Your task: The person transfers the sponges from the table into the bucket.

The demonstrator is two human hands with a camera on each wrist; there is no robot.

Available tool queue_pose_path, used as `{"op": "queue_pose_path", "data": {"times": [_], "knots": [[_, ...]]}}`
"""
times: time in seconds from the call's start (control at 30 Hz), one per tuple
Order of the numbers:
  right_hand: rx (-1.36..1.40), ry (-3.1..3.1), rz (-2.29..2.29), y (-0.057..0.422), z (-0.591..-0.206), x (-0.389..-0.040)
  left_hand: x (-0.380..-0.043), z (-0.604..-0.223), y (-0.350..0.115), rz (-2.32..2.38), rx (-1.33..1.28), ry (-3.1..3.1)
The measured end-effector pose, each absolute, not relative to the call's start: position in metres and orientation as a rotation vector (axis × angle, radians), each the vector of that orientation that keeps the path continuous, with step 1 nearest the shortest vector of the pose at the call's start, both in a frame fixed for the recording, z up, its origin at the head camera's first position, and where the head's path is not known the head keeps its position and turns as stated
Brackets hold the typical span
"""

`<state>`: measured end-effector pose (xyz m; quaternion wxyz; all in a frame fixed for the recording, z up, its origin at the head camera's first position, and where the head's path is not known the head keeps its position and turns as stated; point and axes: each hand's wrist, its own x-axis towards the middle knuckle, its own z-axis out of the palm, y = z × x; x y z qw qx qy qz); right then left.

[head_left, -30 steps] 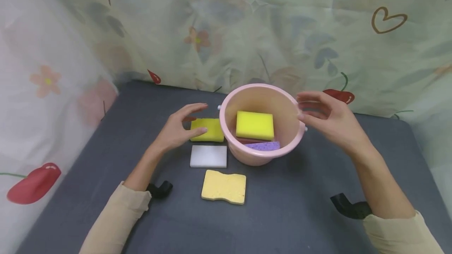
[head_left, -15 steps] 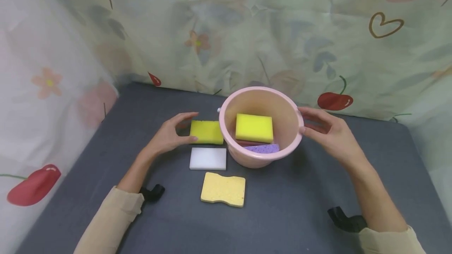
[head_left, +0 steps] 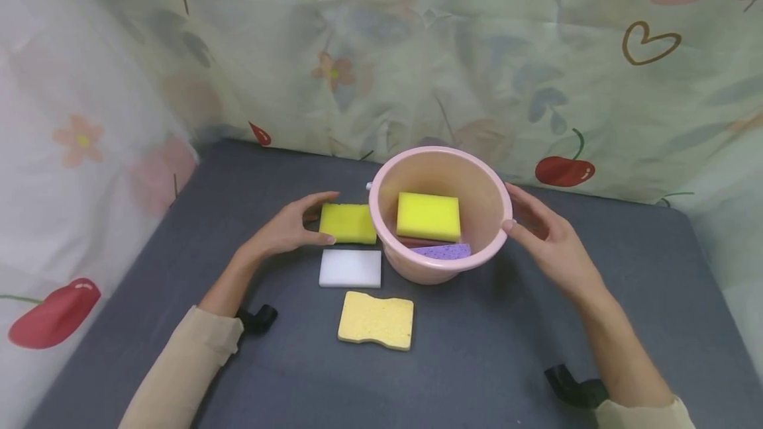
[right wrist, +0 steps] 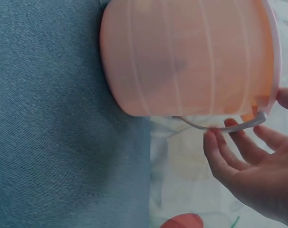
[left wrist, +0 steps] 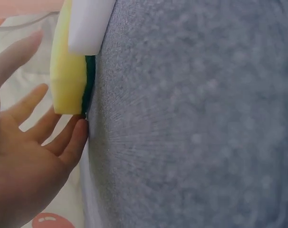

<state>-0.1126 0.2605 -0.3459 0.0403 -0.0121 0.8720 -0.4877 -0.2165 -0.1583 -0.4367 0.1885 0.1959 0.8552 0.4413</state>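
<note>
A pink bucket (head_left: 420, 269) stands upright on the dark table, holding a yellow sponge (head_left: 428, 217), a purple sponge (head_left: 444, 252) and a partly hidden brownish-red piece. Left of it lies another yellow sponge (head_left: 348, 224), whose dark green layer faces down in the left wrist view. My left hand (head_left: 289, 225) spreads thumb and fingers around this sponge's left end, without a visible grip. At the bucket's right side, my right hand (head_left: 551, 240) touches the rim with its thumb; its loosely bent fingers are by the pale handle (right wrist: 239, 127).
A white sponge (head_left: 350, 269) lies in front of the yellow one, close to the bucket. Nearer to me is a pale yellow sponge (head_left: 376, 320) with notched sides. A patterned curtain (head_left: 334, 51) hangs behind the table (head_left: 477, 369) and along its sides.
My left hand has come down and now surrounds the end of the yellow sponge beside the bucket. My right hand has dropped slightly along the rim. The sponges stay where they were.
</note>
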Motion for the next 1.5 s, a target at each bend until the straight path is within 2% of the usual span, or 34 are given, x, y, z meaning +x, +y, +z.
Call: {"op": "queue_pose_path", "data": {"times": [0.67,1.5], "knots": [[-0.094,2.585,-1.706,0.253,-0.356,-0.11,-0.225,-0.438,-0.141,0.976,0.633,2.576],[0.069,2.586,-1.666,0.253,-0.355,-0.112,-0.219,-0.418,-0.17,1.121,0.547,2.772]]}}
